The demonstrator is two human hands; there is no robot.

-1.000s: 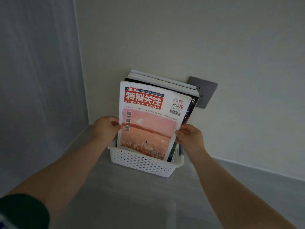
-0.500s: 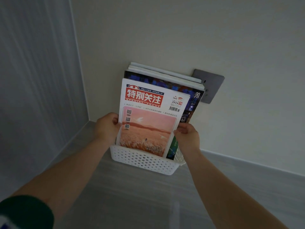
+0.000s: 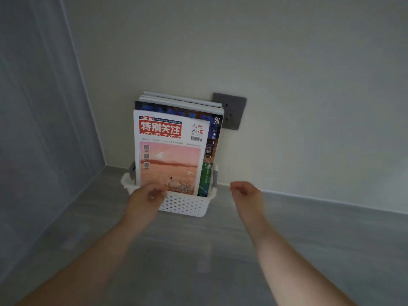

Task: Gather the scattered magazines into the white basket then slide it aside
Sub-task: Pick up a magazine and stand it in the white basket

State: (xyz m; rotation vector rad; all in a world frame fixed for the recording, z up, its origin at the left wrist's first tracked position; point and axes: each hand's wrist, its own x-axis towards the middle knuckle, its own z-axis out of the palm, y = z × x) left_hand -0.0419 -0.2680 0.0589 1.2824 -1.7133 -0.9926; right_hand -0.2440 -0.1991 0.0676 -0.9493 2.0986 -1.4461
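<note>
In the corner where the two walls meet, the white basket (image 3: 184, 205) stands on the grey floor (image 3: 220, 261) against the back wall, with the magazines (image 3: 172, 151) upright inside it, leaning toward the wall. A grey wall socket (image 3: 234, 111) shows just behind their top right corner. I see no magazine lying loose on the floor, so I judge that the gathering is done and only the sliding is left.

The basket lies straight ahead of me, with its long side running left to right across my view. My left hand (image 3: 146, 196) is the nearer one — it is in front of the basket's left front corner, the fingers loosely curled, and it holds nothing; I cannot tell if it touches the rim. My right hand (image 3: 244, 192) hangs beside the right end, a little apart, half curled and empty. Both forearms reach forward, almost parallel — one on each side of the basket.
</note>
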